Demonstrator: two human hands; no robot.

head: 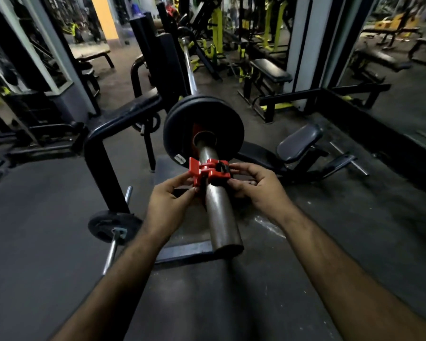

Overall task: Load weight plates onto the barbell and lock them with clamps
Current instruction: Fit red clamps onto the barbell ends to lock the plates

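Two hands (213,193) on one red clamp (208,171); two plates (203,124)

No text, brand or number could be read anywhere. A small white label (179,159) sat on the lower rim of the black round weight plate (203,124), its print too blurred.

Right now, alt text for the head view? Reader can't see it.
Both hands hold a red barbell clamp around the steel barbell sleeve, the left hand pinching its left side and the right hand its right. The clamp sits apart from the black weight plates further up the sleeve. Dim gym with benches behind.
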